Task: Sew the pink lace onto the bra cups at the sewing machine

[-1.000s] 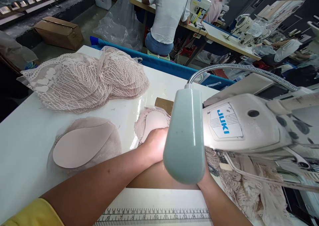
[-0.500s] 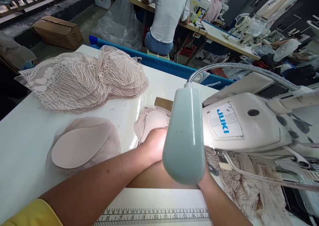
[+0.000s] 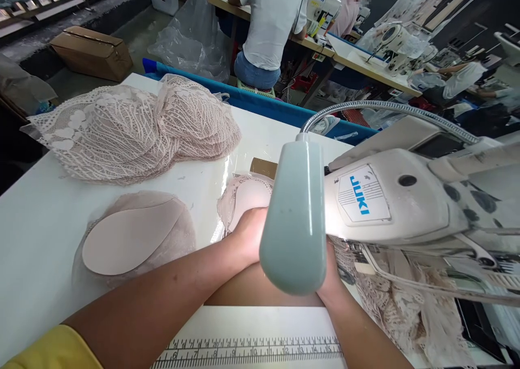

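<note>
Head view: your left hand [image 3: 251,234] overlaps one lace cup [image 3: 251,194], left of one sewing machine [image 3: 400,198]; one lamp [image 3: 293,222] mostly hides your right hand [image 3: 330,274]; I can't tell either's opening or hold.

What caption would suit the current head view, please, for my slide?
Left hand at a lace-edged bra cup beside a JUKI sewing machine, right hand mostly hidden behind a gooseneck lamp.

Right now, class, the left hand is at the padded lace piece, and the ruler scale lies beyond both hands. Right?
Not quite: the head view shows the ruler scale on the near side of the right hand and the left hand at the padded lace piece.
</note>
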`<state>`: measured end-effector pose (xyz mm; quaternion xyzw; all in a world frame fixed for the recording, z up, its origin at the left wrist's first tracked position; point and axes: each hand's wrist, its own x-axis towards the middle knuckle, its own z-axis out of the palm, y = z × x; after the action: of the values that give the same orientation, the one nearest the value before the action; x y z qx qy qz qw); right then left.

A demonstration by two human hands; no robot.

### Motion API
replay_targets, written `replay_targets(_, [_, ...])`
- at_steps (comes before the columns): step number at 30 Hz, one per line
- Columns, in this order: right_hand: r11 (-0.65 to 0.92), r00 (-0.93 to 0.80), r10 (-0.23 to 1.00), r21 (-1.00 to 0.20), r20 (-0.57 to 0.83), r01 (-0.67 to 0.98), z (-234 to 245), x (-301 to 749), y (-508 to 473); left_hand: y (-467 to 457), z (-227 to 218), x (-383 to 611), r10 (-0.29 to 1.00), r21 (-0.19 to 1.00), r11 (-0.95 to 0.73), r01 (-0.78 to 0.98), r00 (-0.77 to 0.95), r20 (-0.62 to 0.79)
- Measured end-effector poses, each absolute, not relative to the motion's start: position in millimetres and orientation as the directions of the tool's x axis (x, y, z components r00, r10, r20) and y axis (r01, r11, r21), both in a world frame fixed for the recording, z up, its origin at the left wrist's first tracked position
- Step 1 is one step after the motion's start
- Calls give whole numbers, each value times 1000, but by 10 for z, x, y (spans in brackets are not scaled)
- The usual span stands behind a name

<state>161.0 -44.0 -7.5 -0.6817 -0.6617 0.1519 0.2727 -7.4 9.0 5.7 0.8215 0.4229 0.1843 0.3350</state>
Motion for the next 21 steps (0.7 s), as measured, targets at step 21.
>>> replay_targets(21, [173,-58,961,-426,269,888,-56,1598,-345,98,42,-52,838,778,-359,516,544,26])
